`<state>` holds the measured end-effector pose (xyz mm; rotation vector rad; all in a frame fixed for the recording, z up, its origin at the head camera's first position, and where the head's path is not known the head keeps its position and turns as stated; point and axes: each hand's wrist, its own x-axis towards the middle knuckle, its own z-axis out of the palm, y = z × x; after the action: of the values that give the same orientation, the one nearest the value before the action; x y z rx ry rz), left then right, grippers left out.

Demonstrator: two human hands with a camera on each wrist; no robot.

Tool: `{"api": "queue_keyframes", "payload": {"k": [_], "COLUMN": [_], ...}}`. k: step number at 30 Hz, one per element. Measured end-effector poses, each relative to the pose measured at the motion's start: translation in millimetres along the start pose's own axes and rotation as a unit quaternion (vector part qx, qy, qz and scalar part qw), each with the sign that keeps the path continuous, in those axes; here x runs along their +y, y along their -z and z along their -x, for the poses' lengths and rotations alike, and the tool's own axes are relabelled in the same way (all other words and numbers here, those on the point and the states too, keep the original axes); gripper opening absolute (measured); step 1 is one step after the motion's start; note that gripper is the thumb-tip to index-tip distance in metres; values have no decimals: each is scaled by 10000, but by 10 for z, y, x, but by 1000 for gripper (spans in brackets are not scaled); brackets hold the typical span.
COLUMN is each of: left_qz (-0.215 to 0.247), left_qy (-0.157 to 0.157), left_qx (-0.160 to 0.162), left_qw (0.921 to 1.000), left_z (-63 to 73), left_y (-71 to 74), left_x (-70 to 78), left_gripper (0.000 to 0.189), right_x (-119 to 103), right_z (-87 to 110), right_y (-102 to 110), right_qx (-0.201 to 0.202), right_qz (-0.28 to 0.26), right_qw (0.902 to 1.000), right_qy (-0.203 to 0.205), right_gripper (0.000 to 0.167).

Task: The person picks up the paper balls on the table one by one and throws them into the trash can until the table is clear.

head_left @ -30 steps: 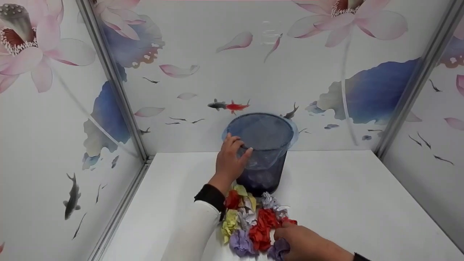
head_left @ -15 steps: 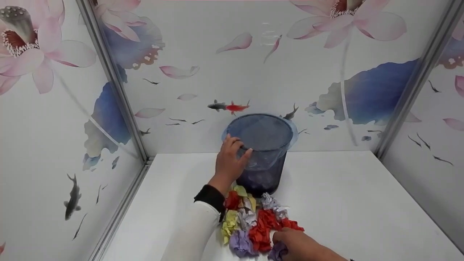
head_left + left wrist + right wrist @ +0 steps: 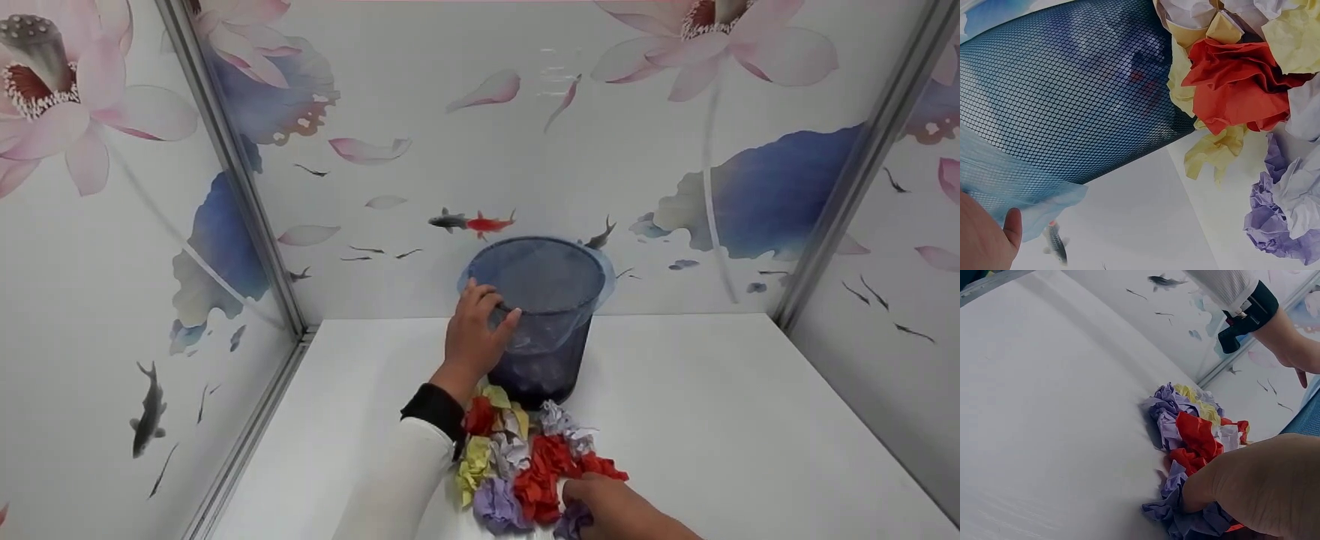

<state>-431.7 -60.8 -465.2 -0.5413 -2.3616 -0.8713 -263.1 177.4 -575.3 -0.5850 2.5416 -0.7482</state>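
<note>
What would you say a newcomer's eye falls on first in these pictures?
Probably the bright heap of crumpled paper on the white table, with the right hand at its near right edge. Beyond it stands a dark mesh bin with a blue liner, the left hand on its rim. Large pink lotuses sit high on the walls.

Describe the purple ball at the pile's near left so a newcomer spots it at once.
In the head view, find the bin, then the paper pile in front of it. The purple ball sits at its near left corner, nearer than a yellow ball and left of a red ball. No hand touches it, unlike the other purple one, against the right hand.
</note>
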Motion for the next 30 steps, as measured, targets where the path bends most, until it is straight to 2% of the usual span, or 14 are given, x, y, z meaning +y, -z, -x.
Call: {"api": "queue_keyframes", "payload": {"k": [5, 12, 23, 30], "left_qz": [-2, -31, 57, 42], "left_qy": [21, -13, -56, -57], "left_qx": [-33, -34, 17, 18], "left_qw": [10000, 10000, 10000, 10000], "left_z": [-5, -11, -9, -1], "left_y": [-2, 9, -1, -9], "left_x": [9, 24, -7, -15], "left_gripper": [52, 50, 47, 52], "right_x": [-2, 24, 18, -10], "right_z": [-18, -36, -29, 29], "right_y": [3, -10, -26, 75], "right_qx": [-94, -89, -31, -384], "right_qz": [-186, -332, -373, -949], "right_qw": [9996, 9990, 9992, 9947], "right_qy": [-207, -299, -108, -9], "right_gripper": [27, 25, 23, 18]}}
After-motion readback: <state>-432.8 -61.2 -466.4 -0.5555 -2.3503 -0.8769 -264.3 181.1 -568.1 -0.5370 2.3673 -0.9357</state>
